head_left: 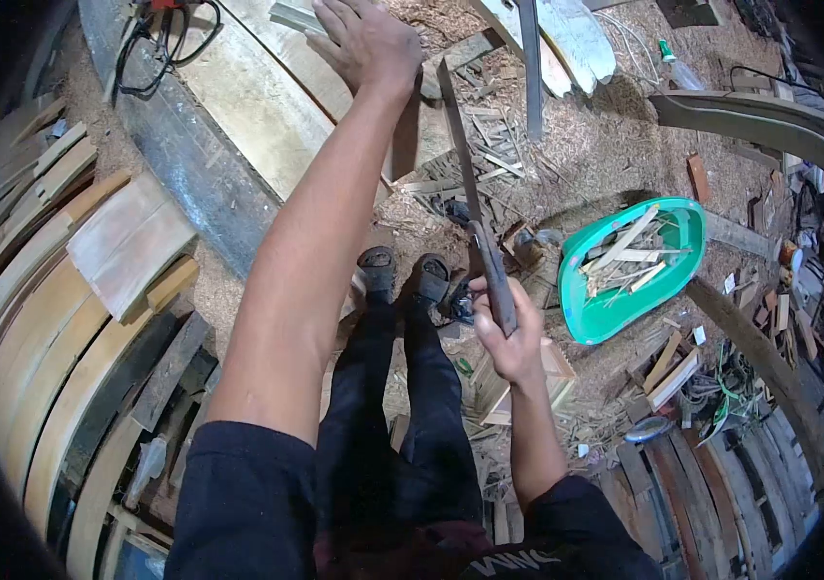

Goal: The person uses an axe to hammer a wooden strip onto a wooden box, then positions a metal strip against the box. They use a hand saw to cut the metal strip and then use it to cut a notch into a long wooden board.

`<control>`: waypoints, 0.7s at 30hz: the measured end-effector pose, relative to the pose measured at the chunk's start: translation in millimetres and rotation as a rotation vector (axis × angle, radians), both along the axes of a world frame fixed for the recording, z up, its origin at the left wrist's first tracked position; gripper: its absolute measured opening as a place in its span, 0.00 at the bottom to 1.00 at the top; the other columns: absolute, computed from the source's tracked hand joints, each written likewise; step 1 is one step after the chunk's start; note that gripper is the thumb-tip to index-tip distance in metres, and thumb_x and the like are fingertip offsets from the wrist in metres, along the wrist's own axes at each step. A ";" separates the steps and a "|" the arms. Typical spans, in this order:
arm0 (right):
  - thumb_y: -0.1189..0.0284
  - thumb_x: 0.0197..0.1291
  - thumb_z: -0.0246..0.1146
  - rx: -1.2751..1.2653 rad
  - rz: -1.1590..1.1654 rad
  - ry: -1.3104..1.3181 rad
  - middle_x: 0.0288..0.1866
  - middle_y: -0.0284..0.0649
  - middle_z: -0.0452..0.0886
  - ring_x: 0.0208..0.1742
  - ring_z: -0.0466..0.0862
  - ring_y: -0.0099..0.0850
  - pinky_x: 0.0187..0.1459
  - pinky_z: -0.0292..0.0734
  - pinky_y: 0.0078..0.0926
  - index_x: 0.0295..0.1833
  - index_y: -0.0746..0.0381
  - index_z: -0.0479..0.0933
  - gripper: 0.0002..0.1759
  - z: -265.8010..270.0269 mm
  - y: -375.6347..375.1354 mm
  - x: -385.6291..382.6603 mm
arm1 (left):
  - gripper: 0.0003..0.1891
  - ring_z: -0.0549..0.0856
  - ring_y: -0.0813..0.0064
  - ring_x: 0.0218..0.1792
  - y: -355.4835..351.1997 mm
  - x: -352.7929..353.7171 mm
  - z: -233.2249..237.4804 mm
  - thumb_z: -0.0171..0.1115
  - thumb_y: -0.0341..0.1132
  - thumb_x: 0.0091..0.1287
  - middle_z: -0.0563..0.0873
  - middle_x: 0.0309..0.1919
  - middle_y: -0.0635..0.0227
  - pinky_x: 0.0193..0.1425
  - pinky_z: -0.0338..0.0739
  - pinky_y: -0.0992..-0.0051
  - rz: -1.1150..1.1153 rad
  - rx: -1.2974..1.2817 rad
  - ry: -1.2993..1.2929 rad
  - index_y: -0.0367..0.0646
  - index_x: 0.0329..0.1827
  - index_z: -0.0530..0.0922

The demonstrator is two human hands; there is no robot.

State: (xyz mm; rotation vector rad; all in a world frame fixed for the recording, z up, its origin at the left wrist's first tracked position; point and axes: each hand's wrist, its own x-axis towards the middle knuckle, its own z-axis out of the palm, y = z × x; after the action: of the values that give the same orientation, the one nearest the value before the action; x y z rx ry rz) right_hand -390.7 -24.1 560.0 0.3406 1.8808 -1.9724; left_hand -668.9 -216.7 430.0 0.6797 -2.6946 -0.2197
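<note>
My left hand reaches to the top of the view, its fingers stretched out over the end of a light wooden strip on the bench boards. Wrapped round a dark handle, my right hand grips a machete, a long narrow blade pointing up and away. The blade's tip stands to the right of my left wrist, apart from it. Below the left hand lie pale wide boards on the bench. Whether the left fingers press on the strip is hard to make out.
A green plastic tub with wood offcuts stands on the right. Stacked curved planks fill the left side. A black cable lies at the upper left. Wood scraps and sawdust cover the floor around my sandals.
</note>
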 end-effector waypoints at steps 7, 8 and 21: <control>0.69 0.66 0.67 0.284 -0.189 0.010 0.19 0.25 0.69 0.23 0.65 0.14 0.24 0.60 0.18 0.29 0.62 0.76 0.14 -27.2 -29.6 32.9 | 0.36 0.46 0.47 0.81 -21.2 0.7 13.4 0.41 0.45 0.75 0.54 0.78 0.37 0.81 0.37 0.46 0.000 0.239 0.074 0.22 0.76 0.51; 0.69 0.66 0.67 0.297 -0.206 0.026 0.19 0.25 0.68 0.22 0.65 0.14 0.24 0.60 0.18 0.29 0.63 0.76 0.14 -29.1 -30.3 31.3 | 0.37 0.47 0.47 0.81 -20.8 -0.9 10.4 0.42 0.46 0.75 0.54 0.78 0.37 0.81 0.38 0.45 0.007 0.161 0.033 0.21 0.76 0.52; 0.70 0.64 0.68 0.327 -0.275 0.031 0.18 0.31 0.72 0.21 0.70 0.16 0.24 0.67 0.21 0.30 0.64 0.78 0.12 -33.8 -54.2 -18.2 | 0.35 0.52 0.45 0.80 -19.7 -3.1 6.7 0.40 0.47 0.75 0.58 0.76 0.35 0.79 0.44 0.43 0.015 0.036 0.018 0.21 0.74 0.57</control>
State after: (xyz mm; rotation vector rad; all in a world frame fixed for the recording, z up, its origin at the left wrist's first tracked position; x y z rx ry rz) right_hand -408.9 -78.3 526.2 0.6982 2.2835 -1.8334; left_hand -671.9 -236.4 436.7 0.7043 -2.6734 -0.2706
